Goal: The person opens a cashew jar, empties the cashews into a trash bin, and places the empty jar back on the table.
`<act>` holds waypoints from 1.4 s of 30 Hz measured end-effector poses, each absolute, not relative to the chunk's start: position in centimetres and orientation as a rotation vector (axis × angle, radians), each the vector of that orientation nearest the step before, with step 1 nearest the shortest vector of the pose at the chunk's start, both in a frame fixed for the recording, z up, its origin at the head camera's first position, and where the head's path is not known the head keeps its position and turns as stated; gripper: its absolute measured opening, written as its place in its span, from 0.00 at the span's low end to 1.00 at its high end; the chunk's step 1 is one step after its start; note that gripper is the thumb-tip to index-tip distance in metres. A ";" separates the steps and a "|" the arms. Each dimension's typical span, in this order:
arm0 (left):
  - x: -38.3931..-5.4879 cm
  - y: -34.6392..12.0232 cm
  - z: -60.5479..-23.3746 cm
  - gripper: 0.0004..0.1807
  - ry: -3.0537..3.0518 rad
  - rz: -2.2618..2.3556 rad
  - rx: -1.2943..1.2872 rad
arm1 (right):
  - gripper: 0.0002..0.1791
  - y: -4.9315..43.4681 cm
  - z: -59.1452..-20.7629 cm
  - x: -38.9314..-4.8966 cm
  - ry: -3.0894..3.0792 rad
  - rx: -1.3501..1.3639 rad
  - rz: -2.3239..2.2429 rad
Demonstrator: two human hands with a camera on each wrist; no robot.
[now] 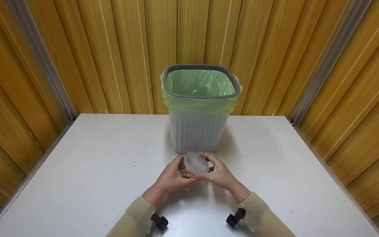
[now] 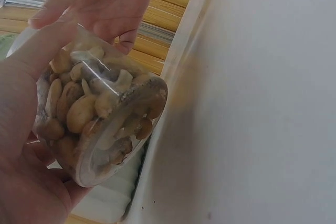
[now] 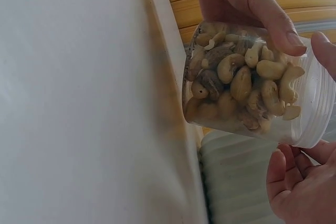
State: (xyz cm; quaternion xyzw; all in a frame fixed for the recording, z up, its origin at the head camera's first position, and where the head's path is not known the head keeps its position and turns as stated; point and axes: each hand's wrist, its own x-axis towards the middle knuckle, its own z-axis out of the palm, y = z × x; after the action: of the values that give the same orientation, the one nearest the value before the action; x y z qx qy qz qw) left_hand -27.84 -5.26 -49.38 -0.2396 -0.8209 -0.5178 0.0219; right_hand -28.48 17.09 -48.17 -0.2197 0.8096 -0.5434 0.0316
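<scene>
Left hand (image 1: 171,177), clamped round a clear jar (image 3: 285,128) of cashew nuts (image 3: 241,83); right hand (image 1: 221,175), thumb and fingers curled about its translucent lid (image 1: 197,162).

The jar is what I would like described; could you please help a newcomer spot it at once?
On the white table stands a pale bin with a green liner. In front of it, the left hand grips the jar, the right hand its lid. Unlike the opaque bin, the jar is see-through, showing nuts inside.
</scene>
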 end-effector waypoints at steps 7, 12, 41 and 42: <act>-27.7 -5.2 -49.3 0.46 -2.563 -1.587 -0.746 | 0.48 17.2 -48.3 -28.5 2.451 -0.655 -1.697; -27.7 -5.3 -49.2 0.46 -2.573 -1.608 -0.743 | 0.49 17.3 -48.2 -28.5 2.415 -0.639 -1.699; -27.7 -5.2 -49.4 0.46 -2.582 -1.562 -0.744 | 0.47 17.7 -48.2 -28.4 2.434 -0.822 -1.627; -27.7 -5.2 -49.4 0.45 -2.583 -1.563 -0.744 | 0.48 17.6 -48.2 -28.4 2.444 -0.824 -1.618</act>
State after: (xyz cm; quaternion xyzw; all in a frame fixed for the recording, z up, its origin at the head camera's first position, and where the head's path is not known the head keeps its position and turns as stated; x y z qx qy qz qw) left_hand -27.68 -5.19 -49.41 -0.2392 -0.8307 -0.5025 0.0161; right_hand -28.39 17.64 -48.18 -0.2703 0.8018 -0.5308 0.0482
